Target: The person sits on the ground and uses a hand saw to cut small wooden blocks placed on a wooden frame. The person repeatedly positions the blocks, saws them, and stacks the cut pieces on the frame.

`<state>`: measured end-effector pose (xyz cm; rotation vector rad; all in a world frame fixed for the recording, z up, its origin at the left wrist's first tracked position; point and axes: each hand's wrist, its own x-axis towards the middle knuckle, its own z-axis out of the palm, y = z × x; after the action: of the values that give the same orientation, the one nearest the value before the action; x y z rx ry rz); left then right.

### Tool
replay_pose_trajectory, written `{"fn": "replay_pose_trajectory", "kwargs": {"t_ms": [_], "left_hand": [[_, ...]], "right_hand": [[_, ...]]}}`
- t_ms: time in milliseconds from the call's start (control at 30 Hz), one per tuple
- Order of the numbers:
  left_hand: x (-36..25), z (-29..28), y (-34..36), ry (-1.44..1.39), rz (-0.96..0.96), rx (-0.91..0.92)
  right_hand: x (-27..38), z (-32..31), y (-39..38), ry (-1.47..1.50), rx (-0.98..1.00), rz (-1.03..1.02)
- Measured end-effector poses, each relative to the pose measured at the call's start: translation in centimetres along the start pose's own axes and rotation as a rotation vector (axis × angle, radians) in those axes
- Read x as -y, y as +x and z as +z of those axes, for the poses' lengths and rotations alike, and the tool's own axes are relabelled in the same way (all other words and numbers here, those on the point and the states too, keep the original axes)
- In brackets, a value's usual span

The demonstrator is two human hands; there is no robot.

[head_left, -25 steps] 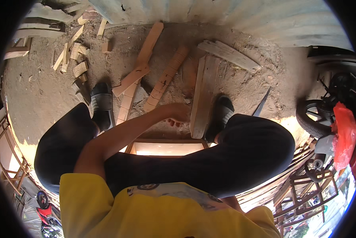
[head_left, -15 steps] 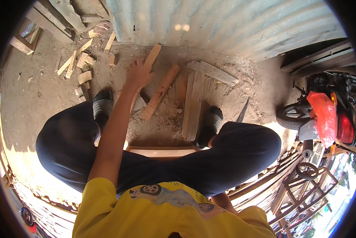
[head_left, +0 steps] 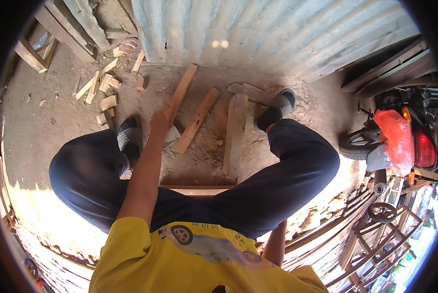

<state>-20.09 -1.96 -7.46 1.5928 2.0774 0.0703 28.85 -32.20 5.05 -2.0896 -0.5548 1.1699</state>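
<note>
Head view: left hand [head_left: 159, 122] grip clamped on wooden slat [head_left: 181, 93], offcuts [head_left: 101, 90] nearby

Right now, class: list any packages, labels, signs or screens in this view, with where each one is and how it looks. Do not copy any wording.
Red plastic bag: far right, draped over the parked motorbike; crumpled, glossy red.
Shirt print: on the yellow shirt at the bottom centre; a car picture in blue and white with a curved line of lettering above.
No signs or screens in view.
</note>
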Motion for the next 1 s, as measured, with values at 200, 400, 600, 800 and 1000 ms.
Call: {"fn": "replay_pose_trajectory", "kwargs": {"t_ms": [200,400,600,800,1000], "left_hand": [[2.1,3.8,1.4,0.051,0.086,-0.031],[1.6,3.2,-0.5,0.036,-0.077,0.055],[0.3,1.0,-0.3,0.071,-0.124,0.110],[0.0,2.2,-0.3,-0.093,-0.180,0.122],[8.2,7.1,3.5,-0.394,-0.075,0.201]], "right_hand": [[26.3,-3.0,-3.2,0.324,-0.687,-0.377],[34.1,13.1,-5.2,0.201,-0.026,-0.638],[21.2,25.3,6.6,-0.807,-0.150,-0.435],[14.2,25.6,13.0,-0.768,-0.013,-0.195],[13.1,26.3,13.5,-0.665,0.033,-0.274]]}}
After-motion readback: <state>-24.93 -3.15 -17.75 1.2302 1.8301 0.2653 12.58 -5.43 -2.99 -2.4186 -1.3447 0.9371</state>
